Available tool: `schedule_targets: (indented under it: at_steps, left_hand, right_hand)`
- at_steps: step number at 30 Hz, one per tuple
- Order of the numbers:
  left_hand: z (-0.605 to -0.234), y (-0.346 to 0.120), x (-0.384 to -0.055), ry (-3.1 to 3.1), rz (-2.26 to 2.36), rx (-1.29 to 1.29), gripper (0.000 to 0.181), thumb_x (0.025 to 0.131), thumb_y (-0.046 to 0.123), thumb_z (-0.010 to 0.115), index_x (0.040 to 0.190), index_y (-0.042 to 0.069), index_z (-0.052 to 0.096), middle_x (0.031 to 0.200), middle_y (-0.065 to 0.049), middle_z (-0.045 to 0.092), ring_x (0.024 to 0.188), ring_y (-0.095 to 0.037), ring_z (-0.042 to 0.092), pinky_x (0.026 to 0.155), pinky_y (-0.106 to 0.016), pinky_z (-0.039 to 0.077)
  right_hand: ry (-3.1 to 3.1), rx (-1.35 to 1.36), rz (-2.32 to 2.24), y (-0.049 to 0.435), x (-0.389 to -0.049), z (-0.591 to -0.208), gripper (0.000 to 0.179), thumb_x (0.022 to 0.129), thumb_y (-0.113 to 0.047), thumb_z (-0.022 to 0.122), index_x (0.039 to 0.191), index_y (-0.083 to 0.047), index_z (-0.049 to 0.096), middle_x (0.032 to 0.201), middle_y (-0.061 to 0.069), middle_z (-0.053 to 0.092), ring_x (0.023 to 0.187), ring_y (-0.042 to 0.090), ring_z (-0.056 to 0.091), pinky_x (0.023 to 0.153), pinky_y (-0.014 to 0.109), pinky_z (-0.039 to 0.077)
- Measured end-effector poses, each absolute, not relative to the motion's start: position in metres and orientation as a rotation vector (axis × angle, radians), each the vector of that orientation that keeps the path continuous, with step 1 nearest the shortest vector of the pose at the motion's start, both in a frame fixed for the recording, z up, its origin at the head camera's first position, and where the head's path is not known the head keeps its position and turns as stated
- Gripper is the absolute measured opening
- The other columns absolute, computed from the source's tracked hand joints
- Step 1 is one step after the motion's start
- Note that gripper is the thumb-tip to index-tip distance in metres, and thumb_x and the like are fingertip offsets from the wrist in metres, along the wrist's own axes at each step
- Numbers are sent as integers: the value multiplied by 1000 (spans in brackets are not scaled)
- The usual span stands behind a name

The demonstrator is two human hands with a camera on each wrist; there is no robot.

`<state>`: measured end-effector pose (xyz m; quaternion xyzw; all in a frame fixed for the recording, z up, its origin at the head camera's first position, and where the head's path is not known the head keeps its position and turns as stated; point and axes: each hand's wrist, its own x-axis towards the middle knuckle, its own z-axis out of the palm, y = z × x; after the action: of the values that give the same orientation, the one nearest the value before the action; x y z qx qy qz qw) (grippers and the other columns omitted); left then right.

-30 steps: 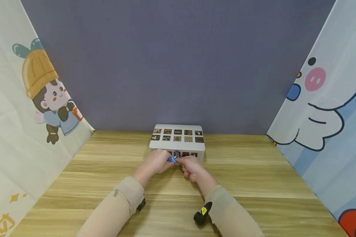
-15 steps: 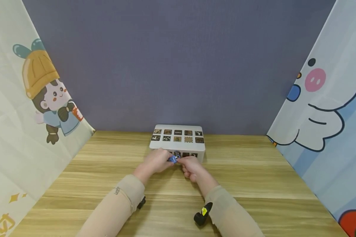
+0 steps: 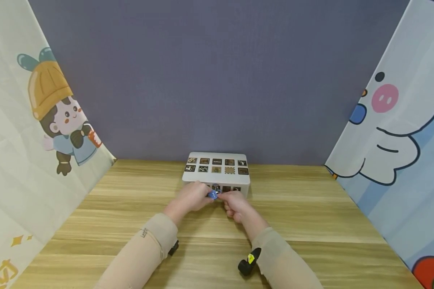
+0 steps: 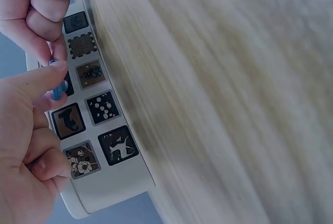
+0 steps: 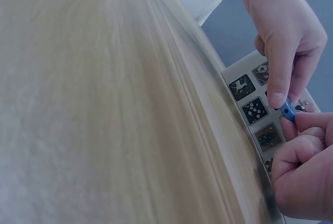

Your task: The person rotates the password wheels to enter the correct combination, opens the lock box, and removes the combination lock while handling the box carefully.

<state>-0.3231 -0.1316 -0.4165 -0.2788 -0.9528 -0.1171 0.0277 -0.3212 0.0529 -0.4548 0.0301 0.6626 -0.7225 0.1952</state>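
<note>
A small blue padlock (image 3: 212,195) with a thin metal loop is between my two hands, in front of a white box (image 3: 217,177). My left hand (image 3: 193,196) pinches the padlock's body between thumb and forefinger; the left wrist view shows the blue body (image 4: 58,90) partly covered by them. At its other end, the fingertips of my right hand (image 3: 235,204) pinch close together, hiding what lies under them. A metal clasp (image 3: 215,186) shows on the box's front, just behind the padlock. In the right wrist view both hands meet at the blue padlock (image 5: 287,110).
The box carries dark and brown square picture tiles on its lid and front. It stands on a wood-grain table (image 3: 137,192) near a grey-blue back panel (image 3: 217,80). Cartoon-printed sheets (image 3: 7,120) hang at both sides.
Both hands and the padlock have shifted slightly to the right, and more of the metal loop shows. The box stays where it was.
</note>
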Motion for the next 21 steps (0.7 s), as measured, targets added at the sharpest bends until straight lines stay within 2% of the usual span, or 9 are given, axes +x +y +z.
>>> schedule_targets:
  at_steps: [5, 13, 18, 21]
  left_hand:
    - [-415, -130, -321, -2921, -393, -855, 11, 93, 28, 76, 83, 22, 74, 70, 13, 63, 60, -7, 55, 61, -26, 49]
    - [-411, -126, -318, -2898, -419, -793, 17, 92, 29, 77, 80, 20, 70, 69, 11, 62, 58, -7, 54, 57, -26, 48]
    - [-408, -123, -317, -2895, -439, -754, 14, 92, 30, 77, 88, 18, 74, 73, 9, 66, 57, -6, 55, 56, -24, 49]
    - [-406, -122, -317, -2894, -499, -727, 16, 91, 30, 79, 97, 16, 76, 80, 5, 71, 59, -6, 56, 59, -25, 50]
  right_hand:
    - [1869, 71, -2036, 55, -320, -454, 18, 98, -12, 62, 103, 3, 70, 53, -7, 33, 43, 5, 27, 38, 18, 23]
    - [1913, 61, -2026, 59, -319, -449, 23, 97, -14, 64, 109, 5, 68, 55, -7, 36, 44, 4, 30, 39, 18, 25]
    - [1948, 61, -2024, 63, -318, -444, 25, 98, -15, 64, 111, 5, 67, 56, -6, 38, 45, 4, 31, 39, 18, 27]
    - [1955, 57, -2032, 65, -317, -440, 25, 98, -16, 65, 111, 5, 66, 56, -7, 37, 45, 4, 30, 39, 18, 27]
